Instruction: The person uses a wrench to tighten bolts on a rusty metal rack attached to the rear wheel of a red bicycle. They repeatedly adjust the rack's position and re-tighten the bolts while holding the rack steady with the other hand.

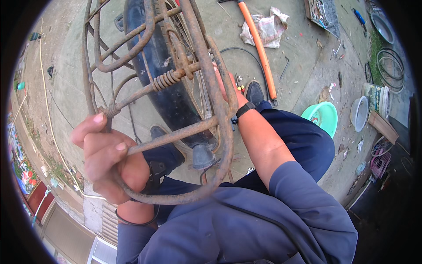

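A rusty bicycle rear rack (176, 137) with a coiled spring (167, 80) fills the middle of the view, close to me. My left hand (112, 154) is closed around its left side, near the end of a crossbar. Under the rack runs a black mudguard (162, 83) over a spoked wheel, with a dark rounded piece (204, 157) at its near end. My right hand (226, 88) reaches down behind the rack's right side, close to the wheel. The rack's bars and the wheel hide most of its fingers, so its grip does not show.
Right of the wheel, an orange floor pump (259, 50) lies with its black hose beside a dirty cloth (268, 28) and a hex key (285, 68). A tool tray (323, 17) stands farther off. Beyond my right knee is a green basin (332, 116). My shoe (254, 92) stands near the pump.
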A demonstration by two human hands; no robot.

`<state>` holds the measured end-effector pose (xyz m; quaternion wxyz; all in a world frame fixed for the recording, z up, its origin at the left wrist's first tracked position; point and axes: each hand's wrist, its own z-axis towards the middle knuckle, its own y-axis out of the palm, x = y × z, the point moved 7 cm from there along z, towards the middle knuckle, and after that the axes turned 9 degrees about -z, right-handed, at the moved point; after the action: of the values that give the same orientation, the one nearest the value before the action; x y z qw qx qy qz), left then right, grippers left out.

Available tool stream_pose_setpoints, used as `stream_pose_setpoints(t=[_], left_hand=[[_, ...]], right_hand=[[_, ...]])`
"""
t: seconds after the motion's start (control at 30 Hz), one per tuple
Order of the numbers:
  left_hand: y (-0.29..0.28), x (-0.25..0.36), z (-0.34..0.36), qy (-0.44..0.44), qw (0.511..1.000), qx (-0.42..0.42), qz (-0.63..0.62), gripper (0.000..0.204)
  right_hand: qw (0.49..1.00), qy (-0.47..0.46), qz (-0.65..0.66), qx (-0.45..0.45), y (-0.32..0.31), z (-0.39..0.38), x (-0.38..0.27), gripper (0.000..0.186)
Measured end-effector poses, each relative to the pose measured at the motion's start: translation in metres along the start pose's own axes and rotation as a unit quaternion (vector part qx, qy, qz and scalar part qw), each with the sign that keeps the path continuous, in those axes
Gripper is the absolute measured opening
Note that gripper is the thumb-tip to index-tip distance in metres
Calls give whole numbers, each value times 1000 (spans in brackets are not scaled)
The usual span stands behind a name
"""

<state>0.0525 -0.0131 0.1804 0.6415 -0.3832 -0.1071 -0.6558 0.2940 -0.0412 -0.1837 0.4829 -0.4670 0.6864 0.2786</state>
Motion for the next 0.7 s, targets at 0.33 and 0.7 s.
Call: stream_pose_setpoints(t=[0.33, 0.7], left_hand=[[1, 1, 2, 8, 1000, 15, 12, 13], [1, -3, 0, 11, 998, 60, -9, 36]], right_hand=[[997, 37, -44, -44, -5, -5, 0, 36], [989, 19, -142, 16, -7, -16, -5, 36]])
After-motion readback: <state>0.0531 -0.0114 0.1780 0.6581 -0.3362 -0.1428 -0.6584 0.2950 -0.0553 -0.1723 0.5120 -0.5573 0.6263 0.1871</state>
